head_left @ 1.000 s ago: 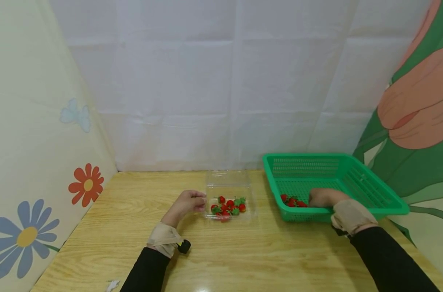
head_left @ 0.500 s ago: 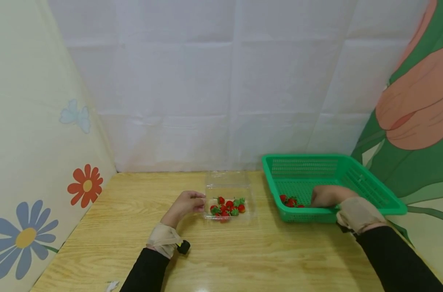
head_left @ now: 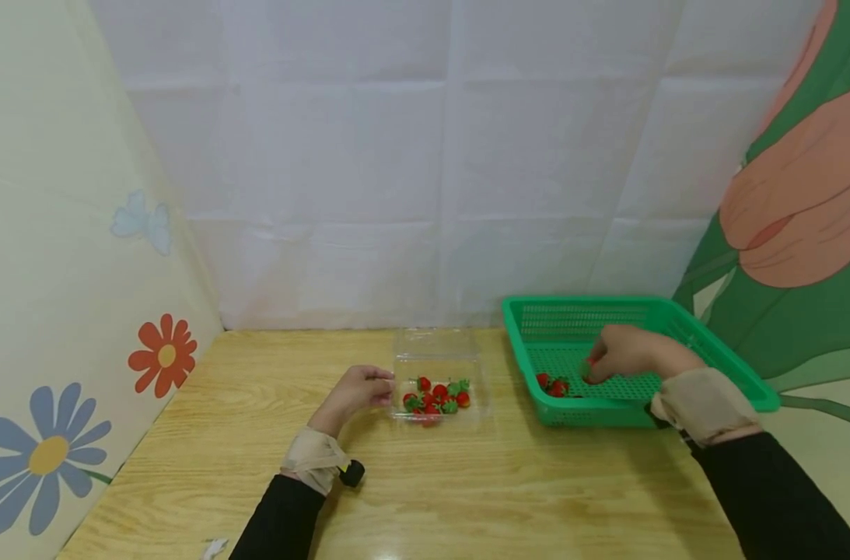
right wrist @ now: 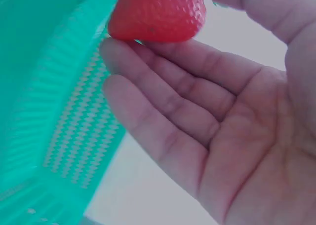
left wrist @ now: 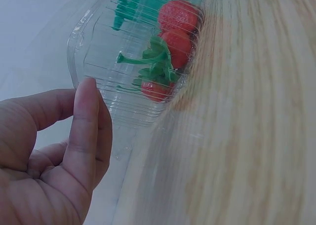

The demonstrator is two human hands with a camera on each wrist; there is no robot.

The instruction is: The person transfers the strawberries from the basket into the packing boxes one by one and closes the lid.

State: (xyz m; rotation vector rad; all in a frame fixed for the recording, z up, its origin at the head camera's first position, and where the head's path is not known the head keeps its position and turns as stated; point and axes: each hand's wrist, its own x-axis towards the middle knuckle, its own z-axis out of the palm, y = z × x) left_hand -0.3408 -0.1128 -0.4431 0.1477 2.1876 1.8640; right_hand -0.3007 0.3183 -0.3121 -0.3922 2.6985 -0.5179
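My right hand pinches a red strawberry between thumb and fingers, over the green plastic basket. A few more strawberries lie in the basket's near left corner. At the middle of the table stands a clear plastic clamshell box, its lid tipped back. Inside it are several strawberries with green leaves. My left hand pinches the left rim of the box; in the left wrist view the thumb and fingertips meet right at that rim.
The wooden table meets a white sheet at the back. Painted panels stand on both sides. A small white scrap lies near the front left. The basket's raised walls stand to the right of the box.
My right hand was down low in the basket and has risen, now with a strawberry showing in its fingers. The left hand and the box have stayed put.
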